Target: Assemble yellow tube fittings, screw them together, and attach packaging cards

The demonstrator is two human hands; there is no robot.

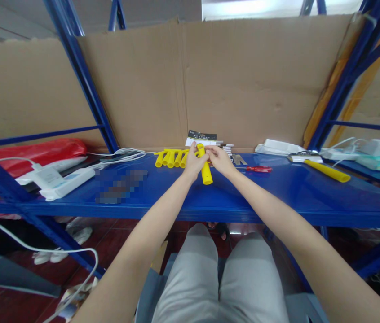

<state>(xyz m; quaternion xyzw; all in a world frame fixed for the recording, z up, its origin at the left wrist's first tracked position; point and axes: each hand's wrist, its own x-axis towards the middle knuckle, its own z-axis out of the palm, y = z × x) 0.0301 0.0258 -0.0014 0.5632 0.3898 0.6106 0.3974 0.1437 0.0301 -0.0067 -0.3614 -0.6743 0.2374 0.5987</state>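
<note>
Above the blue shelf top, a yellow plastic handle [206, 172] is held tilted, its wide round end toward me. My left hand [194, 165] is closed around its upper part. Beside it, my right hand [219, 158] has thumb and fingers pinched together close to the handle's upper end; whatever is between them is too small to make out. A row of several similar yellow handles [170, 160] lies just left of my hands. Behind them lies a black-and-white printed card [202, 137]. A red-handled screwdriver [259, 169] rests to the right, near small flat metal pieces [239, 159].
A yellow-handled tool [328, 171] lies at the right, by white packets [279, 147]. On the left are a white power strip [68, 183], cables [127, 155] and a red bag [41, 154]. Cardboard [244, 80] stands behind, between blue posts [85, 80].
</note>
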